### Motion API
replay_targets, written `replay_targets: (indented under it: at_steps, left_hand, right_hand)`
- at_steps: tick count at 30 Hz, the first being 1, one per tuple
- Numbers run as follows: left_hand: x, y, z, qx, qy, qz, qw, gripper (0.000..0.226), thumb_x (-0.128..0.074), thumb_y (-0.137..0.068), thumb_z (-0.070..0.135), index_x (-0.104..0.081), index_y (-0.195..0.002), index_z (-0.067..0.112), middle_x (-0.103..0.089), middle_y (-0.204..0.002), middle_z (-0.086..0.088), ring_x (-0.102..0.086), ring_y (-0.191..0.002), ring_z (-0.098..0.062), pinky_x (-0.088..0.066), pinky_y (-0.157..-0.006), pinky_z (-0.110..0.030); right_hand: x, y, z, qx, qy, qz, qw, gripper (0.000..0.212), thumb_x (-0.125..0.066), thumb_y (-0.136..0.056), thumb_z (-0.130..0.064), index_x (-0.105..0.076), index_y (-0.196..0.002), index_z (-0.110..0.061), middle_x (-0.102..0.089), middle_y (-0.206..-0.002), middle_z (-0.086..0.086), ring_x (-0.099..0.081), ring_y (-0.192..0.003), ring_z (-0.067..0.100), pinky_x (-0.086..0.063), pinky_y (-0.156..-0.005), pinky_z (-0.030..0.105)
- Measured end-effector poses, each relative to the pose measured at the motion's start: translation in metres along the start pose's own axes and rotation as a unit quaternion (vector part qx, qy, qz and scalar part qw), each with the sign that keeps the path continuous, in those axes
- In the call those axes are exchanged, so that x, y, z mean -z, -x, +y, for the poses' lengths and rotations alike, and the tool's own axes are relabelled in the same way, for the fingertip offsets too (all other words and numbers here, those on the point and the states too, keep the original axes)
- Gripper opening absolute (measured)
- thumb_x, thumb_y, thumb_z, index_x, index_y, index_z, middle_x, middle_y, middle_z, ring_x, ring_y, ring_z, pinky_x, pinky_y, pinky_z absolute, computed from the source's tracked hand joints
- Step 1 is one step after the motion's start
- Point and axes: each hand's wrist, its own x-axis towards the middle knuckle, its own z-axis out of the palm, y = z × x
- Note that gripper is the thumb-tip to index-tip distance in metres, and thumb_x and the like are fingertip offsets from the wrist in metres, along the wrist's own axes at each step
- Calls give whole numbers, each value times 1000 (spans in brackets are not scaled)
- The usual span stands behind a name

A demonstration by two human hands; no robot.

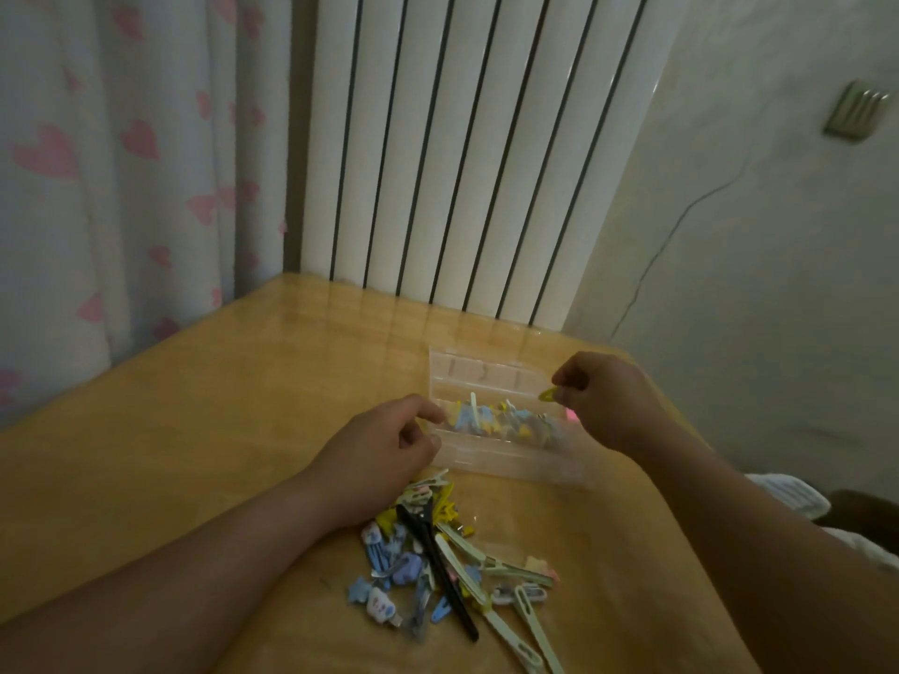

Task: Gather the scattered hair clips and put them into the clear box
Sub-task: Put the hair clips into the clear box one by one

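Two dark strokes on the open lid of the clear box (511, 462) are the only marks, too faint to read. The box is long and see-through, and it lies between the two hands, with blue, yellow and white clips (501, 421) heaped inside. The right hand (603, 403) hangs just past the box's right end and pinches a small yellow clip (548, 395) between thumb and forefinger, the other fingers curled. The left hand (389, 445) has its fingers curled against the box's left end; whether it grips the wall cannot be told. Just below the left wrist lies the pile of clips (389, 557): blue and white cartoon ones, a long black clip (438, 571) and long pale green clips (486, 561). All of it rests on a glossy wooden table (194, 430). Beyond the hands stands a white ribbed radiator (462, 163). A white curtain (97, 163) with pink hearts hangs left of it, and right of it is a pale wall (754, 284).
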Motion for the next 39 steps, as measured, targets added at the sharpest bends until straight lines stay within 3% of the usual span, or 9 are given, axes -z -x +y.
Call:
replay_targets:
  at_steps: [3, 7, 10, 14, 23, 26, 31, 34, 39]
  left_hand:
    - [0, 0, -1, -3, 5, -1, 1000, 21, -60, -106, 34, -64, -127, 39, -65, -93, 5, -61, -79, -11, -50, -71, -30]
    - [0, 0, -1, -2, 10, -1, 1000, 21, -60, -106, 34, -64, -127, 38, -65, -92, 6, -59, -77, -9, -50, -71, -30]
    - [0, 0, -1, -2, 9, -1, 1000, 21, -60, -107, 34, -64, -127, 37, -64, -92, 6, -58, -76, -8, -49, -71, -29]
    - [0, 1, -1, 0, 12, -2, 1000, 21, -59, -107, 34, -64, -127, 38, -65, -94, 5, -59, -77, -9, -49, -72, -30]
    - [1, 1, 2, -2, 11, 1, 1000, 19, -60, -106, 34, -65, -124, 39, -66, -91, 6, -59, -77, -4, -48, -70, -26]
    - [1, 1, 2, -3, 4, 0, 1000, 19, -60, -106, 34, -65, -124, 39, -65, -92, 7, -59, -79, -5, -49, -72, -28]
    - [1, 1, 2, -2, 3, 4, 1000, 20, -61, -106, 33, -64, -124, 39, -65, -93, 2, -60, -82, -12, -49, -71, -28]
    - [1, 1, 2, -2, 7, 6, 1000, 21, -62, -105, 33, -63, -125, 40, -65, -92, 5, -60, -81, -10, -50, -73, -30]
    - [1, 1, 2, -2, 4, 5, 1000, 21, -60, -106, 35, -62, -126, 40, -64, -90, 6, -59, -76, -8, -49, -71, -30]
  right_hand:
    - [-10, -7, 1, 17, 55, -19, 998, 9, -76, -95, -15, -74, -100, -22, -68, -91, -6, -61, -80, 6, -43, -64, 15]
    - [-18, -10, 0, 30, 104, -18, 994, 9, -74, -95, -19, -74, -95, -29, -72, -93, -8, -66, -84, 12, -61, -77, 34]
    - [-23, -10, -1, 45, 118, -39, 991, 10, -70, -98, -21, -76, -99, -29, -71, -92, -10, -66, -86, 13, -59, -78, 33]
    - [-27, -6, 8, 29, 61, -59, 996, 16, -64, -103, -26, -78, -110, -21, -76, -103, -6, -66, -91, 12, -52, -82, 29]
    - [-16, 59, -13, 42, -149, 104, 982, 13, -66, -102, -27, -79, -102, -24, -75, -88, -11, -67, -79, 2, -45, -64, 18]
    - [-22, 88, -34, 82, -187, 23, 979, 10, -66, -102, -27, -75, -100, -29, -74, -82, -11, -68, -70, 4, -52, -61, 14]
    - [-35, 104, -43, 120, -121, -163, 972, 10, -68, -101, -32, -77, -103, -34, -73, -89, -19, -67, -83, -3, -49, -69, 13]
    - [-34, 102, -45, 98, -122, -185, 970, 12, -66, -101, -41, -74, -97, -34, -73, -88, -12, -67, -79, 0, -50, -66, 18]
    - [-45, 105, -63, 45, -100, -187, 976, 43, -64, -91, -68, -74, -83, -27, -72, -71, -6, -64, -60, 2, -54, -61, 30]
